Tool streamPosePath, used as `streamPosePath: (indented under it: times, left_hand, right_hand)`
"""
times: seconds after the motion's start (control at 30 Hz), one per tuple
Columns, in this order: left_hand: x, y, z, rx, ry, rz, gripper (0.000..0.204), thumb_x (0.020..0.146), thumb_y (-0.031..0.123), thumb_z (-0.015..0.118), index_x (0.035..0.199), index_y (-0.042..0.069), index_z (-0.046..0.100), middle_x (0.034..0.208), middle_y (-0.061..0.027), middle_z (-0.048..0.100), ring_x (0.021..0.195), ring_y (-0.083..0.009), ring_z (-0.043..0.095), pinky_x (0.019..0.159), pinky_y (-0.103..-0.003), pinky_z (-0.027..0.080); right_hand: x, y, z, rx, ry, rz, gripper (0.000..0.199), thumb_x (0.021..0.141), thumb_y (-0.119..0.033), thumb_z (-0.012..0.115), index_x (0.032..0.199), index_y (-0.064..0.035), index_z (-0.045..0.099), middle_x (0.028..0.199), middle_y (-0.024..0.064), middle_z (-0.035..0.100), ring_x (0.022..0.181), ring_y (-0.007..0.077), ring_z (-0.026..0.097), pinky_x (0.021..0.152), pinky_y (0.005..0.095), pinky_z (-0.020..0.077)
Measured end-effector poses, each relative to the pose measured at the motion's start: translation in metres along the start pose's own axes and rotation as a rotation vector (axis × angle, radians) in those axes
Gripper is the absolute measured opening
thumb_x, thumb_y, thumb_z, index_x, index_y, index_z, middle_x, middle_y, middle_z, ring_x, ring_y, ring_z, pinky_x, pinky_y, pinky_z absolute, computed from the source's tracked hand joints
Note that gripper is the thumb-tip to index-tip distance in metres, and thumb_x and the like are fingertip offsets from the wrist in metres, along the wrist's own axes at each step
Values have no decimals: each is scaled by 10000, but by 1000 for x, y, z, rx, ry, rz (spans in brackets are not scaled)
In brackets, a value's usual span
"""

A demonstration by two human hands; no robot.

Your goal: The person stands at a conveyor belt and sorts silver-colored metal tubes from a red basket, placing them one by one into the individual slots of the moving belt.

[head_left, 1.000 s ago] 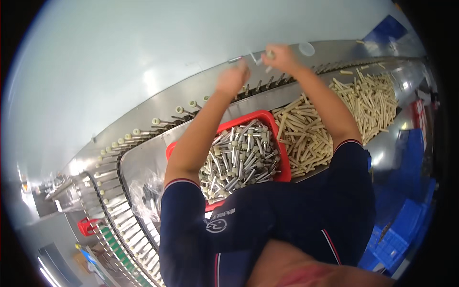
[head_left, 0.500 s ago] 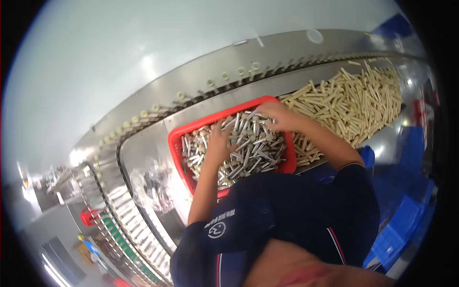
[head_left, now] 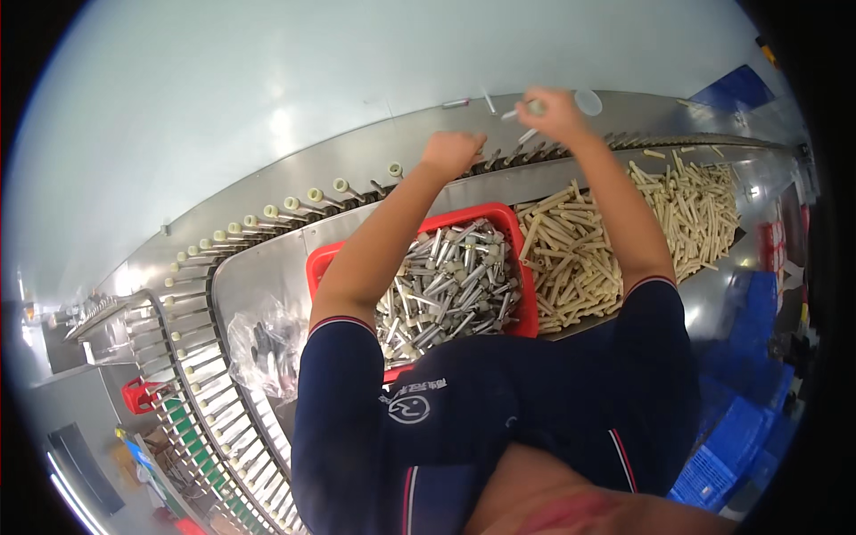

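Both hands are up at the conveyor rail now, where half a second ago they were down in the red basket (head_left: 513, 223) among the grey metal-tipped parts (head_left: 450, 285). My left hand (head_left: 453, 152) is curled into a loose fist right at the rail (head_left: 267, 209), knuckles toward me; I cannot tell what it grips, if anything, because the fingers hide it. My right hand (head_left: 551, 111) is lifted a little higher and further right, pinching a couple of thin pale pieces (head_left: 522, 113) that stick out to its left and below it. So the parts I was digging for have come out of the basket and are now at the row of holders, which I judge means I am in the middle of loading them onto the line, with the basket far from empty. Cream-capped pins (head_left: 314, 194) stand in the holders to the left of my left hand, curving away down the track. On the steel worktop (head_left: 259, 276) the basket sits just under my forearms, a heap of cream-coloured sticks (head_left: 624, 232) lies beside it on the right, and a crumpled clear plastic bag (head_left: 263, 343) on the left. Behind the rail rises a plain pale wall (head_left: 294, 80); blue crates (head_left: 731, 446) stack at my lower right, and a small red tray (head_left: 143, 394) sits low on the left.
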State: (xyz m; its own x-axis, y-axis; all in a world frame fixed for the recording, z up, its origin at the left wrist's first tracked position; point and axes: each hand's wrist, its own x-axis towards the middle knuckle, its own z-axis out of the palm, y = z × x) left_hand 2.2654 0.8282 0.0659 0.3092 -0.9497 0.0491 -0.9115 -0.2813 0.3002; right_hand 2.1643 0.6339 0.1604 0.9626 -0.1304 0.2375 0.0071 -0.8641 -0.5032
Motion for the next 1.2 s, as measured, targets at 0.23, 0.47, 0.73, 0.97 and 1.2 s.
streamPosePath:
  times: [0.23,0.47,0.73,0.97,1.2]
  left_hand:
    - [-5,21,-105,-139,149,80,304,775,357,660,948,114,600,849,-126,651,767,-319,630,668,-437,494]
    - [-194,34,23,-559,4,-57,420,667,219,759,1039,78,624,1101,-157,584,1004,-361,573,825,-438,482]
    - [-156,2,-25,-90,644,-241,362,695,189,741,1011,74,608,1180,-142,530,1067,-335,518,866,-433,440]
    - [-55,-36,-2,-44,81,-219,360,804,448,604,905,105,563,745,-105,638,727,-306,635,639,-428,496]
    - [-48,3,-122,-341,285,-309,287,774,370,652,872,105,606,789,-120,659,706,-287,641,606,-412,499]
  right_hand:
    - [-115,-47,15,314,-195,112,305,742,-284,760,761,-48,567,714,74,581,690,190,563,649,316,451]
    - [-194,-41,145,289,-202,8,471,699,-311,779,1033,-45,581,1036,128,573,993,300,549,853,395,426]
    - [-22,-34,108,-155,26,-262,359,790,-309,677,1021,-44,605,1126,125,558,1071,308,492,888,410,405]
    - [4,30,123,137,-114,17,331,828,-241,649,622,-12,530,596,68,569,545,187,538,510,321,422]
    - [-10,-40,11,566,28,34,301,877,-108,585,599,-23,508,553,17,558,540,80,566,492,242,410]
